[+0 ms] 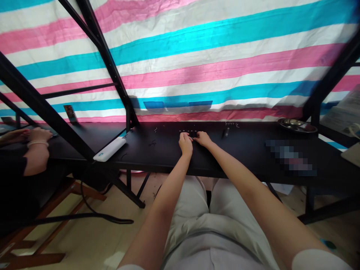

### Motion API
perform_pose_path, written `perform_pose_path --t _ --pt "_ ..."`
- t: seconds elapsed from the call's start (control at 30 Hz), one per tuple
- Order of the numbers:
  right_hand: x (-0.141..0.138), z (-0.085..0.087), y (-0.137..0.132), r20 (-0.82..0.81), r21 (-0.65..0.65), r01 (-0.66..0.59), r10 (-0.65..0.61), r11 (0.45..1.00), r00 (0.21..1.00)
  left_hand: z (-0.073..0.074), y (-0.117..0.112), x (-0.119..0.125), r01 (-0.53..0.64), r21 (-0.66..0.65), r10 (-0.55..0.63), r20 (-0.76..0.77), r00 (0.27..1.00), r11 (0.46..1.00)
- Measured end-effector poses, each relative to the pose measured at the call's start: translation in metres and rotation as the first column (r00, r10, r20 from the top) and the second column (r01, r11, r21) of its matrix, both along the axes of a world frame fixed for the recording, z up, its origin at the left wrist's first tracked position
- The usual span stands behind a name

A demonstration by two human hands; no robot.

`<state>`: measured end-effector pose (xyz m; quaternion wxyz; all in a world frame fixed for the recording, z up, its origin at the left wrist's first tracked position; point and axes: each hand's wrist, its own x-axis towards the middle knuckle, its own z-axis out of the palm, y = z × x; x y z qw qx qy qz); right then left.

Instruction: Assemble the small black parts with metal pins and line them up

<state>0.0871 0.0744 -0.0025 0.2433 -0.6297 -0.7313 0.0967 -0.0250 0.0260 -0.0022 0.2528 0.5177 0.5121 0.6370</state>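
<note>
Both my hands rest on the black table (247,153), side by side near its far middle. My left hand (186,143) has its fingers curled in, closed on something too small to make out. My right hand (202,138) is also pinched together, fingertips touching the left hand's. Just beyond the fingers lies a row of several small dark parts (188,132). A few more tiny pieces (232,124) lie farther right, beside a small dark upright piece (226,132).
A metal dish (297,125) sits at the back right. A white oblong device (110,149) lies on the table's left edge. Another person's hands (33,137) work at the neighbouring table on the left. Black frame bars rise on both sides before a striped tarp.
</note>
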Motion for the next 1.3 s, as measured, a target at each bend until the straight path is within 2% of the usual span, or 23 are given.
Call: perform_pose_path --t 0.2,0.33,0.5,0.63,0.77,0.87,0.97,1.1,1.3 --pt "0.002 0.006 -0.007 -0.029 -0.044 0.007 -0.008 0.999 1.0 0.002 -0.002 0.001 -0.003 0.007 0.002 0.033 0.999 1.0" --pt "0.016 0.015 -0.021 -0.076 -0.073 0.024 -0.029 0.997 0.997 0.003 -0.004 0.001 0.009 0.002 -0.009 0.013 1.0 1.0" --pt "0.061 0.017 -0.042 -0.086 -0.065 0.01 -0.016 0.998 0.996 0.003 -0.008 0.003 0.068 0.025 -0.066 -0.09 0.994 0.997" --pt "0.109 0.009 -0.05 -0.02 -0.089 0.115 -0.117 0.989 0.993 0.004 -0.011 0.005 0.135 0.065 -0.12 -0.195 0.973 0.989" --pt "0.152 -0.002 -0.041 -0.023 -0.088 0.274 -0.277 0.958 0.961 0.004 -0.013 0.007 0.184 0.06 -0.162 -0.27 0.949 0.981" --pt "0.17 -0.01 -0.026 -0.037 -0.089 0.334 -0.338 0.938 0.94 0.003 -0.012 0.008 0.213 0.041 -0.191 -0.3 0.934 0.976" --pt "0.169 -0.012 -0.011 -0.05 -0.119 0.369 -0.377 0.922 0.925 0.002 -0.012 0.008 0.226 0.039 -0.203 -0.311 0.929 0.973" --pt "0.148 -0.008 0.0 -0.054 -0.126 0.41 -0.419 0.903 0.906 0.001 -0.011 0.009 0.228 0.031 -0.206 -0.324 0.923 0.973" --pt "0.125 -0.011 -0.006 -0.072 -0.02 0.437 -0.437 0.899 0.896 0.001 -0.011 0.008 0.233 0.022 -0.212 -0.336 0.918 0.972"
